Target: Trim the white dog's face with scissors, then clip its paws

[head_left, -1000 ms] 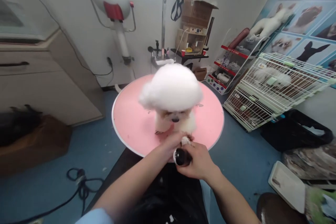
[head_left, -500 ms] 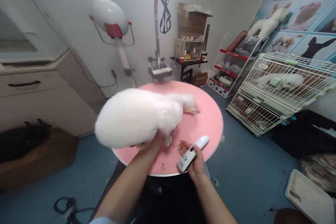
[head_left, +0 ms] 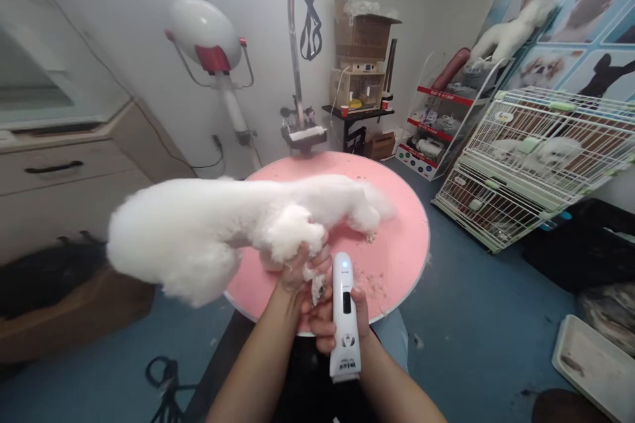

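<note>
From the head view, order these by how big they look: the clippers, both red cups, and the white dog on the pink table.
1. White dog
2. Clippers
3. Left red cup and right red cup: too alike to rank

The white dog [head_left: 243,208] has its face hidden and its rear end blurred. Lettering on the clipper [head_left: 346,324] is too small to read. The view's right edge cuts off the cage [head_left: 516,186] and wall poster [head_left: 536,71].
</note>
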Action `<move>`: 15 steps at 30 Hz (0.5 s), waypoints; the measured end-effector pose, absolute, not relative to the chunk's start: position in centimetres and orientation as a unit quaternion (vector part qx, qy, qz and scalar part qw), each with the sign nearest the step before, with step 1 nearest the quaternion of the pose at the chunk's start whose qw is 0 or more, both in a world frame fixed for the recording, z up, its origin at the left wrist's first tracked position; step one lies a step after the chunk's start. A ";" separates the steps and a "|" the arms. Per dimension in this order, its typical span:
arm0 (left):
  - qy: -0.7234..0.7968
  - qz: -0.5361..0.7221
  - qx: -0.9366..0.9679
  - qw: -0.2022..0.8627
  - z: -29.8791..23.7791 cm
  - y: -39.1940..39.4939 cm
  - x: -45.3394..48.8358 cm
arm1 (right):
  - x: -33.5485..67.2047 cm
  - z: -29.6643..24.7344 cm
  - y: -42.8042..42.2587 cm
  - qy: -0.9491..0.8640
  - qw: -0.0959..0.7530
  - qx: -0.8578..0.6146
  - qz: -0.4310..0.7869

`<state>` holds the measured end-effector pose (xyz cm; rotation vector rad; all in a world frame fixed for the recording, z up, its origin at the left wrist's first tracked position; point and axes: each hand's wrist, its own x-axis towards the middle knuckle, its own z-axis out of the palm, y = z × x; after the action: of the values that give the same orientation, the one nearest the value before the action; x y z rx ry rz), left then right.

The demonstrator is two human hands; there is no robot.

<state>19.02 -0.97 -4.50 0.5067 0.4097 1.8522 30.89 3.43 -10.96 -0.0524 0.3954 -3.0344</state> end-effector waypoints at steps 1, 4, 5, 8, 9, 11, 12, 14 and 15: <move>0.165 0.784 0.211 0.560 -4.4 -1.0 18.9 | 30.6 -10.8 3.3 0.110 0.030 -0.020 -0.993; 0.171 0.795 0.196 0.548 -4.4 -1.0 18.4 | 29.6 -9.7 3.1 0.096 -0.011 -0.018 -0.995; 0.182 0.801 0.191 0.537 -4.6 -1.1 18.2 | 29.2 -9.2 3.1 0.108 -0.023 -0.017 -0.994; 0.231 0.797 0.190 0.525 -6.6 -1.8 17.9 | 28.3 -8.2 3.3 0.160 -0.086 -0.004 -0.983; 0.248 0.787 0.195 0.530 -7.6 -2.2 18.0 | 28.1 -8.1 3.3 0.179 -0.109 0.004 -0.978; 0.286 0.743 0.204 0.570 -9.7 -3.1 18.5 | 28.0 -8.3 3.4 0.224 -0.139 0.021 -0.964; 0.297 0.740 0.207 0.566 -10.4 -3.5 18.9 | 28.1 -8.5 3.4 0.248 -0.146 0.028 -0.957; 0.323 0.737 0.199 0.559 -10.7 -3.8 19.4 | 28.4 -9.1 3.5 0.296 -0.158 0.044 -0.941; 0.338 0.729 0.185 0.566 -10.1 -3.7 19.5 | 28.7 -9.3 3.5 0.321 -0.169 0.054 -0.930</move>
<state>19.49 -3.66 -10.08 0.4346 0.7950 1.7143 28.69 3.49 -9.34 0.1904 1.1350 -3.2850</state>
